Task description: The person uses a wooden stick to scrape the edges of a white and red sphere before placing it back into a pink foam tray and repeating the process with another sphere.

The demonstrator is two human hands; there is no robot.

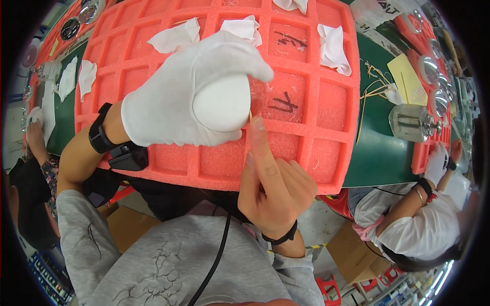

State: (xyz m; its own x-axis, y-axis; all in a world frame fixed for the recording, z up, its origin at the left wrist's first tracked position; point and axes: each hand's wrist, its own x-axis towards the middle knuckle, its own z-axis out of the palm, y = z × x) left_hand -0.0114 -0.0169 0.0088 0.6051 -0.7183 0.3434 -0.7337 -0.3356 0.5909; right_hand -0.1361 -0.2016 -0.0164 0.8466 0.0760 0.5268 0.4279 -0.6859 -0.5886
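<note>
My left hand (pixel 163 97), in a white glove, curls around a smooth white rounded piece (pixel 223 103) held above the pink foam tray (pixel 332 176). A clear, shiny rim (pixel 258 98) shows at the piece's right side; I cannot tell what it belongs to. My bare right hand (pixel 278 191) comes up from below with its index finger reaching to the piece's lower right edge. The tip of a thin wooden stick (pixel 250 116) shows at that fingertip, the rest hidden by the fingers.
Crumpled white cloths (pixel 334 48) lie on the tray's dividers. On the green table (pixel 372 158) at right are loose wooden sticks (pixel 375 81), a yellow pad (pixel 407 79) and a glass bottle (pixel 411 122). Co-workers sit on both sides; trays of round lenses (pixel 429 70) stand at right.
</note>
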